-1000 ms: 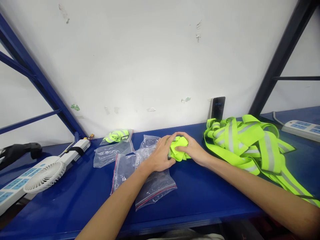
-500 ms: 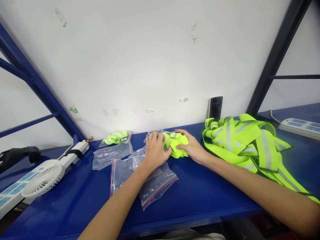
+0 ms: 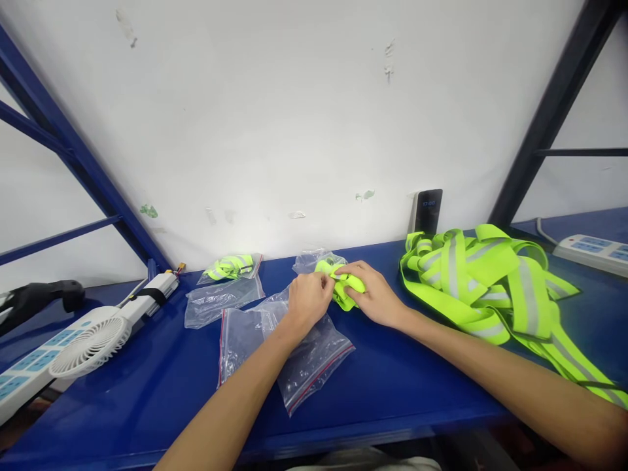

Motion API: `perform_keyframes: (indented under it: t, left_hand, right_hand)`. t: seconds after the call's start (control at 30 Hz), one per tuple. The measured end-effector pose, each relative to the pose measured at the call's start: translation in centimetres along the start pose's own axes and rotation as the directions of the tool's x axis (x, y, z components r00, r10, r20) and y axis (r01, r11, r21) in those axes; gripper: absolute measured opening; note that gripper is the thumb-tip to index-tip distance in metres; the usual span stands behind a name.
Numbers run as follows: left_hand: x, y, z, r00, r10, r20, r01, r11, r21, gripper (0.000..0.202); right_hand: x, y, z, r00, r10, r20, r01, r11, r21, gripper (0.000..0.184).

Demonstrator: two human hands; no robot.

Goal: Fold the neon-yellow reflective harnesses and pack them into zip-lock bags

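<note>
Between my two hands is a bundled neon-yellow reflective strap, part of it inside a clear zip bag. My left hand is closed, its thumb and forefinger pinching at the bundle's left side where bag and strap meet. From the right, my right hand wraps its fingers over the strap. Under my left wrist lie flat clear zip bags with red seal lines. Where exactly the bag's mouth sits is hidden by my fingers.
A large heap of loose reflective straps lies to the right, a dark phone-like device behind it. At the back left is a bagged strap. A white fan and power strip stand left on the blue table.
My left hand has turned and its fingers have closed into a pinch. My right hand's fingers have moved over the bundle, which looks more compact. The view has shifted slightly.
</note>
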State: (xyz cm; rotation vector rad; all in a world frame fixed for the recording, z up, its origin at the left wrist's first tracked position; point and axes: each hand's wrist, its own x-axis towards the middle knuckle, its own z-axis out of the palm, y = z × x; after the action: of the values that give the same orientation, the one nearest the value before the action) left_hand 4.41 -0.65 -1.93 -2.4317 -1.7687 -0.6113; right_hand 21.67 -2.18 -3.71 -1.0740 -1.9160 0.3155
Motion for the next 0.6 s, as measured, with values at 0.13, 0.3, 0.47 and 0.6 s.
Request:
perform_keyframes:
  t: [0.13,0.3,0.47,0.6]
  left_hand:
    - [-0.4,0.7,-0.1,0.998,0.060,0.017,-0.060,0.998,0.029,0.034]
    - [-0.7,1.4,-0.2,0.994,0.105,0.013,-0.105,0.994,0.035,0.028]
    - [-0.7,1.0,0.1,0.996,0.086,0.029,-0.086,0.996,0.026,0.022]
    - [-0.9,0.7,0.6,0.992,0.087,0.097,-0.092,0.995,0.048,0.023]
  right_hand:
    - [-0.1,-0.2,0.2,1.000,-0.007,-0.007,0.007,0.996,-0.086,0.045]
    - [-0.8,-0.5,0.5,0.998,-0.054,0.028,0.058,0.987,-0.152,0.058]
    - [-0.9,-0.2,0.6,0.997,-0.078,0.019,0.080,0.990,-0.115,0.055]
    - [-0.3,0.3,0.4,0.998,-0.008,-0.062,0.006,0.999,-0.039,0.055]
